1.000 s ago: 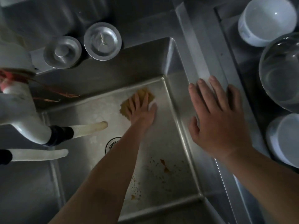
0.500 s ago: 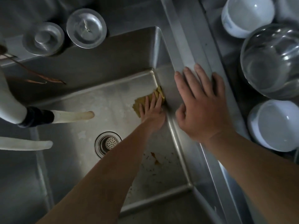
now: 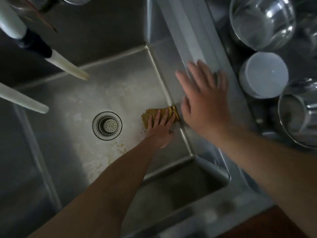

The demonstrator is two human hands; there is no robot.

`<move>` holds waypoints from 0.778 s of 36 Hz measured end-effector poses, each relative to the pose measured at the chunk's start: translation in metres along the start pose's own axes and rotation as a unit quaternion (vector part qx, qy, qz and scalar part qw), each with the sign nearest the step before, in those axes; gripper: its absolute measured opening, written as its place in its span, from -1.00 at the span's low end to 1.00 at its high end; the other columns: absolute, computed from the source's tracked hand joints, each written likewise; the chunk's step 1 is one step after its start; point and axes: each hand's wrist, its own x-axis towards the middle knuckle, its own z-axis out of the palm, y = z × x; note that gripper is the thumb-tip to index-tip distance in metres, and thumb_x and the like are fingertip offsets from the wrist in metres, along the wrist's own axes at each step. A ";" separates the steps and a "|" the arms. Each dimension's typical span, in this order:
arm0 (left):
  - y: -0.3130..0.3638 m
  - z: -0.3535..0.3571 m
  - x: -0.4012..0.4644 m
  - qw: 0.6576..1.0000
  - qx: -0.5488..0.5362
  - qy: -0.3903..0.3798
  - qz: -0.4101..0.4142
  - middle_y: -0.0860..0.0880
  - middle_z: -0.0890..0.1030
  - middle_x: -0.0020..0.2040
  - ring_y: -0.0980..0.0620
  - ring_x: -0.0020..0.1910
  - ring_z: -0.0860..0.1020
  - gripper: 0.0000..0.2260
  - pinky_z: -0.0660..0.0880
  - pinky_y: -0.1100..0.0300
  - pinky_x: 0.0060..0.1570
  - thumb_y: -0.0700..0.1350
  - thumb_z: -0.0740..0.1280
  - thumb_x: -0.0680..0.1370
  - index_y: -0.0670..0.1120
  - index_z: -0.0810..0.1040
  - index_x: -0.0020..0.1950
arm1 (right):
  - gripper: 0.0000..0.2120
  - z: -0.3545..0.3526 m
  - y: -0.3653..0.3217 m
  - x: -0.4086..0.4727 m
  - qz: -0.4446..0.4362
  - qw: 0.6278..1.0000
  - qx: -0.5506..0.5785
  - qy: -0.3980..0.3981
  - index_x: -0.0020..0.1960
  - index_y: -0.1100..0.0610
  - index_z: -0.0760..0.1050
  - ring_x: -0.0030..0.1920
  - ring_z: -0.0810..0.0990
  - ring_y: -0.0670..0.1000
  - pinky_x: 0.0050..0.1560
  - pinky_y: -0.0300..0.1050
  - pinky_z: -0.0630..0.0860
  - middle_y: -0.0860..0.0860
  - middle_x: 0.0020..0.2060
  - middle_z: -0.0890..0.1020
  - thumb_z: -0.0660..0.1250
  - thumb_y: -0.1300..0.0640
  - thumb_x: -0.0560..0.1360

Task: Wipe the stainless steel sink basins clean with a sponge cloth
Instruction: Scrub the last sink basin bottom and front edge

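The left hand [image 3: 158,128] presses flat on the yellow sponge cloth [image 3: 159,115], now dragged down the basin [image 3: 120,93] floor's right edge, nearer the drain [image 3: 107,125]. The right hand [image 3: 204,102], fingers spread and holding nothing, stays on the divider ledge [image 3: 190,36]. Brown specks [image 3: 121,148] remain beside the forearm.

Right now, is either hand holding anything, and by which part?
Left hand presses its flat fingers on the sponge cloth, covering its near part. Right hand holds nothing.

no readable text, no labels, brands or numbers visible
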 end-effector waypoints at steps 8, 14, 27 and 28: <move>0.006 0.015 -0.029 0.990 0.102 -0.058 0.080 0.07 -0.34 0.60 -0.11 0.57 -0.36 -0.41 -0.34 -0.22 0.47 0.04 0.02 0.65 0.20 -0.22 0.60 | -0.43 0.012 -0.034 -0.171 0.140 0.987 0.076 -0.010 0.46 0.03 0.38 0.56 0.17 0.19 0.43 0.40 0.18 0.10 0.55 0.25 0.20 0.07 0.44; 0.001 0.024 -0.045 0.940 0.232 -0.118 0.221 0.05 -0.28 0.62 -0.14 0.58 -0.31 -0.48 -0.29 -0.26 0.50 0.18 -0.01 0.66 0.29 -0.14 0.59 | -0.44 0.030 -0.045 -0.188 0.164 0.985 0.026 -0.050 0.46 0.01 0.40 0.61 0.00 0.14 0.50 0.35 0.04 0.07 0.57 0.23 0.27 -0.08 0.48; -0.030 -0.003 -0.078 0.969 0.104 -0.057 0.218 0.17 0.26 0.55 -0.04 0.60 0.02 -0.72 -0.11 -0.05 0.47 -0.01 0.28 0.55 0.17 0.62 0.23 | -0.48 0.028 -0.048 -0.188 0.179 0.983 0.005 -0.046 0.35 0.10 0.50 0.61 -0.03 0.15 0.51 0.33 0.01 0.12 0.56 0.25 0.23 -0.02 0.42; -0.027 0.000 -0.081 0.984 0.060 -0.012 0.170 0.15 0.29 0.54 -0.05 0.59 0.08 -0.69 -0.03 -0.05 0.46 -0.03 0.27 0.56 0.16 0.58 0.28 | -0.48 0.028 -0.048 -0.188 0.178 0.983 0.004 -0.050 0.35 0.11 0.50 0.61 -0.03 0.15 0.50 0.33 0.02 0.12 0.56 0.25 0.23 -0.02 0.43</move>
